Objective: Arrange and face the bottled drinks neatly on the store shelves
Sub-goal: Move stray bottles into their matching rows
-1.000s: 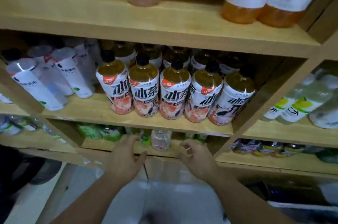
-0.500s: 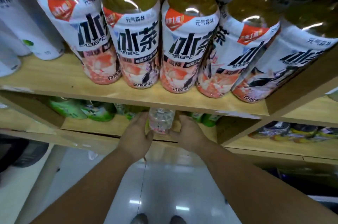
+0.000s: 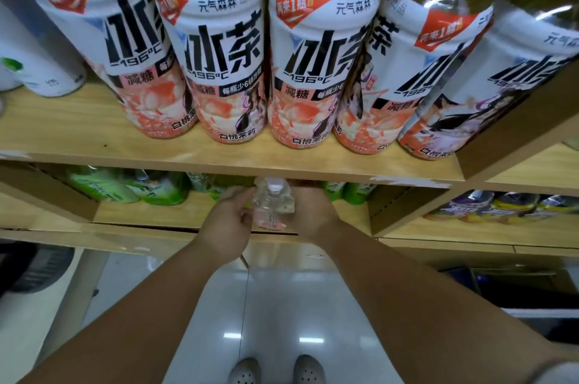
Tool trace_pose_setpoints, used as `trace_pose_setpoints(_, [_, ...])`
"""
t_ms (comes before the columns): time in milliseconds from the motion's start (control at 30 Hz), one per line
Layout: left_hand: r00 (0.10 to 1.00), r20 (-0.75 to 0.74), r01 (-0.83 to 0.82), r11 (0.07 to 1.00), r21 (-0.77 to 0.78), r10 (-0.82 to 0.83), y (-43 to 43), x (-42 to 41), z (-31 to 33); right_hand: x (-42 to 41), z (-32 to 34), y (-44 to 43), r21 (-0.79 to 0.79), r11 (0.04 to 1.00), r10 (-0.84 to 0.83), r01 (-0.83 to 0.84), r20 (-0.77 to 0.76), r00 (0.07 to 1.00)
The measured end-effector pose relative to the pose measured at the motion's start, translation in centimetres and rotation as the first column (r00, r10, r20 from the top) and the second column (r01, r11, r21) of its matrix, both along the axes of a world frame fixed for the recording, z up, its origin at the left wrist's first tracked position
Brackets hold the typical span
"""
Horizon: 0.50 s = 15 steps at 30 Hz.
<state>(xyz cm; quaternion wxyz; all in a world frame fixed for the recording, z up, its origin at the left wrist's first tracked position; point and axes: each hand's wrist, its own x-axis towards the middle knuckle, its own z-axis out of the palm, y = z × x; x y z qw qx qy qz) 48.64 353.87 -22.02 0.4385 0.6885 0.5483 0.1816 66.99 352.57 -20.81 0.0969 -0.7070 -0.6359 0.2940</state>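
Hands [image 3: 269, 217] around clear bottle [image 3: 273, 205], colourless liquid inside

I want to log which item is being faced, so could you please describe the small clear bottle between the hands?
The small clear plastic bottle has a pale cap, see-through contents and a pink label low on its body. It stands roughly upright at the front of the lower wooden shelf, with green-labelled bottles behind. The left hand and right hand cup its sides; its base is hidden.

Top edge cuts off the tea bottles' [image 3: 225, 48] caps.
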Motion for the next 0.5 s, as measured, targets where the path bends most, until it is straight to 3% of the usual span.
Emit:
trace_pose_setpoints(233, [0.993,0.065,0.103,0.988,-0.118,-0.096,-3.2,-0.3,2.1,0.5,4.2,-5.2,0.043,0.999,-0.022,0.026,-0.078,0.997])
trace_pose_setpoints(500, [0.942,0.193,0.308,0.936,-0.170,-0.275,-9.3,2.1,12.0,5.3,12.9,-14.9,0.008,0.966,-0.245,0.258,-0.291,0.925])
